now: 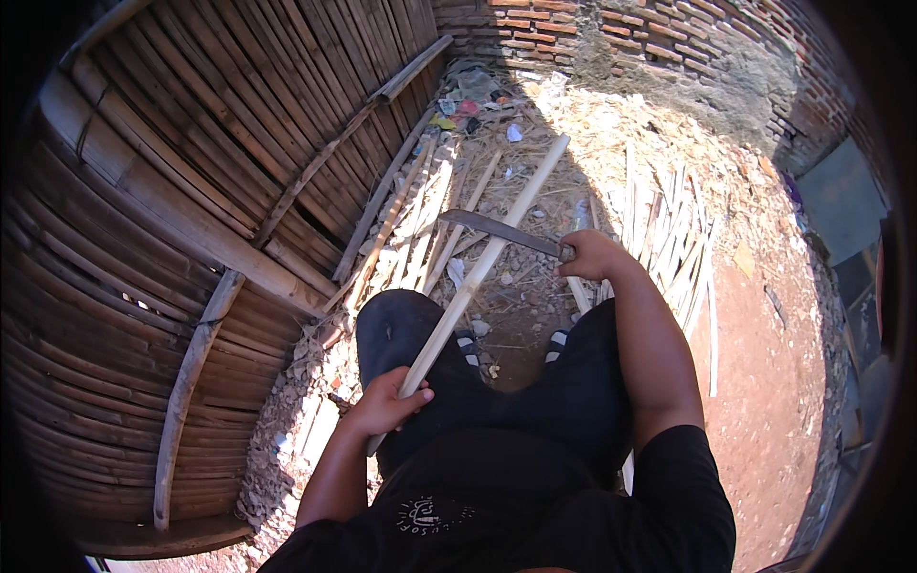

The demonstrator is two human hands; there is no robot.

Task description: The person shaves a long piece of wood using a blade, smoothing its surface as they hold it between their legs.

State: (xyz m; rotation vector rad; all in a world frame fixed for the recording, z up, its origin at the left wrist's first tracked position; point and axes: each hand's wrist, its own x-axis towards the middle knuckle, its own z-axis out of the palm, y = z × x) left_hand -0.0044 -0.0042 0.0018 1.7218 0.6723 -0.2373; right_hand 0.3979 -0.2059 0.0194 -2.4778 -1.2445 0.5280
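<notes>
Pale strip (468, 286) runs forward from left hand (387, 406), fingers clasped near its close end; right hand (589, 256) grips machete (511, 233) crossing strip

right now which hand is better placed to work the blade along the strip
Likely the right hand: it holds the machete, which crosses the pale strip in view; the left hand holds the strip near its lower end.

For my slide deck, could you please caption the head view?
Left hand gripping a long pale strip, right hand holding a knife across it, beside a slatted wall.
</notes>
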